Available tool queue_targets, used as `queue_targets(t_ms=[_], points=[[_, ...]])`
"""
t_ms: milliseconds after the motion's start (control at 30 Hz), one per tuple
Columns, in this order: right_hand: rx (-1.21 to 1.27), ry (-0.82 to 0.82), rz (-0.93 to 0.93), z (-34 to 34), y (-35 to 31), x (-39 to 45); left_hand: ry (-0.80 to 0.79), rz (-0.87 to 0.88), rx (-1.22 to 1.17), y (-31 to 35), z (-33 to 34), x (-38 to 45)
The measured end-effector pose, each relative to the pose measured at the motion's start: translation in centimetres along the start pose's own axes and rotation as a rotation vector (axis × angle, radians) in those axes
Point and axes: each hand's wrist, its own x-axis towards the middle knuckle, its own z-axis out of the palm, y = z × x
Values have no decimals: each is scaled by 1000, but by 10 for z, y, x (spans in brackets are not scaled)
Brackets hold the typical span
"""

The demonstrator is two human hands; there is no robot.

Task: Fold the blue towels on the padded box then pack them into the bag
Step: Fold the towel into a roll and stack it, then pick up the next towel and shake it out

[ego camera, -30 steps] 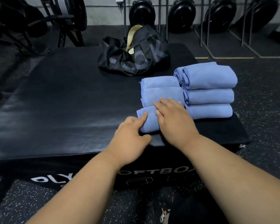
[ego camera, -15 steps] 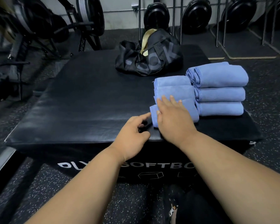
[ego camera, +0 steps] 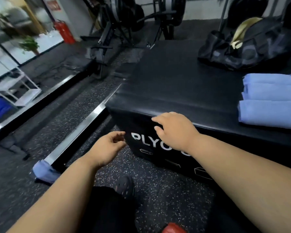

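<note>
A loose blue towel (ego camera: pixel 43 171) lies on the floor, left of the padded box (ego camera: pixel 175 84). Your left hand (ego camera: pixel 107 147) hangs loosely curled, empty, beside the box's front corner. Your right hand (ego camera: pixel 173 130) hovers relaxed over its front edge. Folded blue towels (ego camera: pixel 270 101) sit on top at right, the bag (ego camera: pixel 242 47) behind them.

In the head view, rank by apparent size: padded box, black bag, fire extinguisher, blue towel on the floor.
1. Padded box, by far the largest.
2. Black bag.
3. and 4. Floor towel and fire extinguisher look alike; the extinguisher stands farther off and the towel is partly hidden, so no ranking.
</note>
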Motion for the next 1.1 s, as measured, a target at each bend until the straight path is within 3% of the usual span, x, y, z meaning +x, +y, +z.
queue_targets(t_ms=[167,600,1100], points=[[48,-114,-160,43,-83,27,117,-218,85,-105,-66,-28],[39,-375,-300,162,-225,129,220,-637,-137,-337,-131,-5],[33,-466,-338,253,-280,216,452,-782,-604,-507,-143,92]])
